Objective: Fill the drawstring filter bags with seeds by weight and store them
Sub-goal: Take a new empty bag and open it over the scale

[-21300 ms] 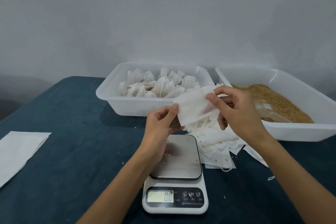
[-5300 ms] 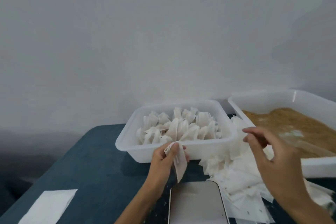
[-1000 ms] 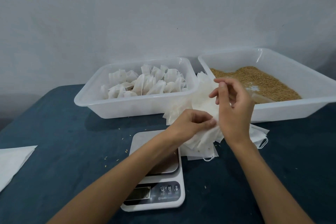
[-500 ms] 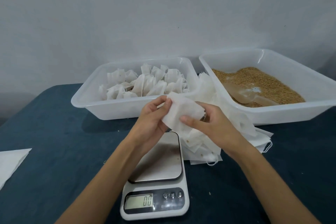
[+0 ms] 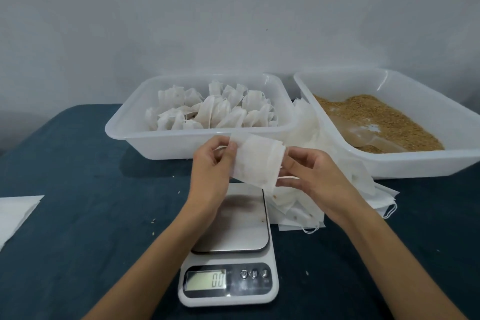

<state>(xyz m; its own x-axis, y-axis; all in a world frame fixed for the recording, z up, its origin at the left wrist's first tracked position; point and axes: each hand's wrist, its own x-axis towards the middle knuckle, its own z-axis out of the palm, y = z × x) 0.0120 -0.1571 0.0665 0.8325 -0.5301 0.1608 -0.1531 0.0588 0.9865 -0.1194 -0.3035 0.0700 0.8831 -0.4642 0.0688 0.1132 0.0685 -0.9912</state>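
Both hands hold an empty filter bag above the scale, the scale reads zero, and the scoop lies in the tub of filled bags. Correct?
Not quite. In the head view the scoop lies in the seed tub, not with the filled bags. The rest holds.

We have an empty white filter bag (image 5: 255, 163) up flat over the scale (image 5: 230, 244), pinched at both ends. More empties sprawl in a loose pile (image 5: 306, 200) just right of the scale. Filled bags (image 5: 215, 112) crowd the left tub (image 5: 130, 132); tan seeds (image 5: 374, 117) and a clear scoop (image 5: 363, 136) sit in the right tub (image 5: 428, 161). Scale reads 0.0.
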